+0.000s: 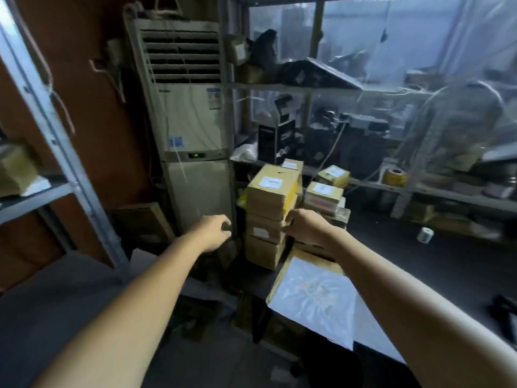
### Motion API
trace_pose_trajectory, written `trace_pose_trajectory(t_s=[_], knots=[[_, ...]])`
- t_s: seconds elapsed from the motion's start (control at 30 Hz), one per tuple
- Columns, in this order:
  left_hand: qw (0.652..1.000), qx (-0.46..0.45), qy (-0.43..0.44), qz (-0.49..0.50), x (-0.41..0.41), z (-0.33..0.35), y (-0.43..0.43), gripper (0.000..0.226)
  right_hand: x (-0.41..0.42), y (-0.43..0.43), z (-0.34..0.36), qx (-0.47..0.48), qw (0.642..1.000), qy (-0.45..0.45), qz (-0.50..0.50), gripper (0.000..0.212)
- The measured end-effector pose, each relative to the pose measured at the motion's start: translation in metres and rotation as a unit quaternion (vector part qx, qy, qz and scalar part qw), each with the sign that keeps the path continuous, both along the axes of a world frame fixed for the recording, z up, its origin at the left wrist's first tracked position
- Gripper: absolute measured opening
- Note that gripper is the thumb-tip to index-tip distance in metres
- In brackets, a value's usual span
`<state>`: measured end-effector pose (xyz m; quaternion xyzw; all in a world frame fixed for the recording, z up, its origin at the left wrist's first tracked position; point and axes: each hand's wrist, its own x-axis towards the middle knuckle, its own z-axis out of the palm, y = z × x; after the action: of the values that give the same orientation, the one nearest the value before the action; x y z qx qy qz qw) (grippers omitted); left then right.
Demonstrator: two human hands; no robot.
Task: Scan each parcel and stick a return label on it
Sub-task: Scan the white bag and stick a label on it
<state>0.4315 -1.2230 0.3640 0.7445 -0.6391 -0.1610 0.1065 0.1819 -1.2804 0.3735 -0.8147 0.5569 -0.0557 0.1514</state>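
A stack of brown cardboard parcels stands at the far left corner of the dark table. The top parcel carries a white label and yellow tape on its side. My left hand hovers just left of the stack with loosely curled fingers and holds nothing. My right hand is at the right side of the stack, its fingers against the middle parcels. More labelled parcels sit behind the stack. A flat envelope with a clear plastic sheet lies on the table under my right forearm.
A tall air conditioner stands left of the stack. Metal shelving with boxes, a yellow tape roll and clutter runs behind the table. A small white roll lies on the table. Another shelf is at the far left.
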Motion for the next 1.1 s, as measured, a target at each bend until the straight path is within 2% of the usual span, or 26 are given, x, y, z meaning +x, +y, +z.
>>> trace_pose_trajectory(t_s=[0.1,0.2,0.43,0.57,0.7,0.97,1.1], knots=[[1.0,-0.003,0.008,-0.025,-0.072,-0.021,-0.027,0.032,-0.076,-0.013,-0.019,0.006,1.0,-0.001,-0.018,0.031],[0.999,0.022,0.022,-0.04,-0.128,-0.049,-0.047,0.03,-0.139,-0.027,-0.043,0.024,0.999,0.018,-0.045,0.035],[0.994,0.092,0.036,-0.041,-0.188,-0.109,-0.081,0.039,-0.219,-0.058,-0.114,0.078,0.992,-0.012,-0.098,0.031],[0.993,0.113,0.037,-0.029,-0.196,-0.156,-0.099,0.038,-0.229,-0.073,-0.164,0.095,0.991,-0.021,-0.097,0.024],[0.988,0.145,0.054,-0.01,-0.188,-0.202,-0.12,0.04,-0.219,-0.098,-0.209,0.152,0.982,-0.004,-0.112,0.023],[0.981,0.179,0.081,-0.011,-0.166,-0.273,-0.152,0.057,-0.187,-0.138,-0.277,0.19,0.974,0.036,-0.121,0.05],[0.982,0.185,0.048,-0.006,-0.165,-0.291,-0.151,0.062,-0.184,-0.142,-0.298,0.231,0.963,0.06,-0.125,0.065]])
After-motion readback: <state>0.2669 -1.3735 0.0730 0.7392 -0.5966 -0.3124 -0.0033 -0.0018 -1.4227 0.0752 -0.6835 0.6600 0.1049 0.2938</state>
